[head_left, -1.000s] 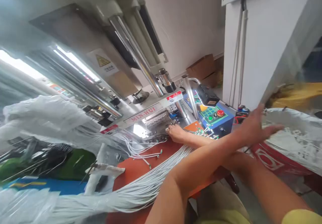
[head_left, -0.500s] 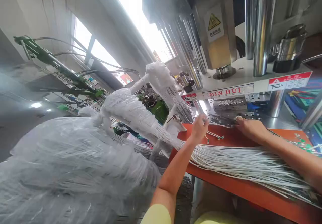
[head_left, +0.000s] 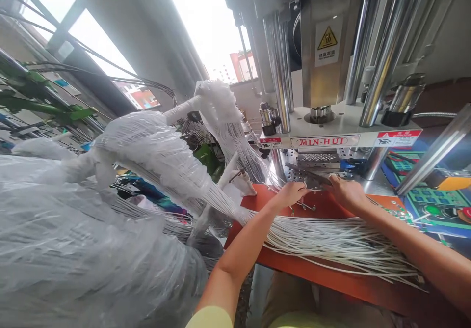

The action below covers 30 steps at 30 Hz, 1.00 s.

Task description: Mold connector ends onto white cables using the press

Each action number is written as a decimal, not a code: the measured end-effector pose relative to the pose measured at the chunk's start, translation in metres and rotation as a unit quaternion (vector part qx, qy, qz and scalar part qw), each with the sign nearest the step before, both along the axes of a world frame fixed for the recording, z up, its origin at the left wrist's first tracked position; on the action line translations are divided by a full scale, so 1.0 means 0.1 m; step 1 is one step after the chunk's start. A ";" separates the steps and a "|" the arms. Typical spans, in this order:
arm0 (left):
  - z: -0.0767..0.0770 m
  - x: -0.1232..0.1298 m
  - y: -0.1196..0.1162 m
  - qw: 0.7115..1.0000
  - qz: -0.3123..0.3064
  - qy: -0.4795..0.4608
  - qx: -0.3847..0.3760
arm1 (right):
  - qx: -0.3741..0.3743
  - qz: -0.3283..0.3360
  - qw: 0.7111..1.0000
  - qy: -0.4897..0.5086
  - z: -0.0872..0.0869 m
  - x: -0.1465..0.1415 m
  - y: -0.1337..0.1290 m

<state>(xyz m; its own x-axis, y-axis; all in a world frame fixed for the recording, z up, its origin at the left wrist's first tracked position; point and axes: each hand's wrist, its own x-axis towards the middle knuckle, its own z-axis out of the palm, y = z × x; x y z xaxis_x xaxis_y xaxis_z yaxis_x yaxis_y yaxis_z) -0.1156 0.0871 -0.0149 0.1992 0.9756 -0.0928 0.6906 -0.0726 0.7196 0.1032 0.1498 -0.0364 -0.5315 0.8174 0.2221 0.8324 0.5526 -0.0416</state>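
Note:
My left hand (head_left: 292,194) is closed in a pinch over the red board (head_left: 331,204), with what looks like a thin white cable end poking out from its fingertips. Opposite it, my right hand (head_left: 348,194) grips one end of a long, dark, flat metal strip (head_left: 309,173), which points left toward the machine's lower plate. Loose cable ends with small connectors (head_left: 308,206) lie just below my left fingers. A thick bundle of white cables (head_left: 331,242) runs across the board under both forearms. The fingers partly hide what each hand holds.
The press (head_left: 327,141), marked MIN-HUI, stands in front with steel posts and a hot-surface label. Plastic-wrapped cable bundles (head_left: 147,156) hang over a rack at left. A control box (head_left: 437,210) with buttons sits at right.
The view has turned, shifting the surroundings. My left hand has come down over the board, its fingers nearer the right hand. The dark strip now shows more of its length.

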 end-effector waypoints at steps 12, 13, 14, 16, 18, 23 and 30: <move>-0.16 -0.03 0.08 0.981 0.066 -0.182 -0.017 | 0.022 0.009 0.999 -0.024 0.25 -0.02 -0.04; -0.15 -0.04 0.07 0.981 0.058 -0.183 -0.017 | 0.027 0.013 0.999 -0.022 0.24 -0.02 -0.04; -0.13 -0.05 0.05 0.982 0.047 -0.183 -0.019 | 0.031 0.017 0.999 -0.019 0.23 -0.02 -0.05; -0.09 -0.09 0.01 0.983 0.009 -0.180 -0.039 | 0.034 0.027 0.999 -0.010 0.19 -0.02 -0.08; -0.05 -0.14 -0.03 0.981 -0.035 -0.177 -0.075 | 0.032 0.031 0.999 -0.002 0.15 -0.02 -0.11; -0.01 -0.22 -0.03 0.974 -0.094 -0.171 -0.113 | 0.029 0.030 0.999 -0.001 0.12 -0.05 -0.12; -0.07 -0.25 0.02 0.982 -0.099 -0.157 -0.042 | 0.033 -0.002 0.999 -0.019 0.15 0.01 -0.07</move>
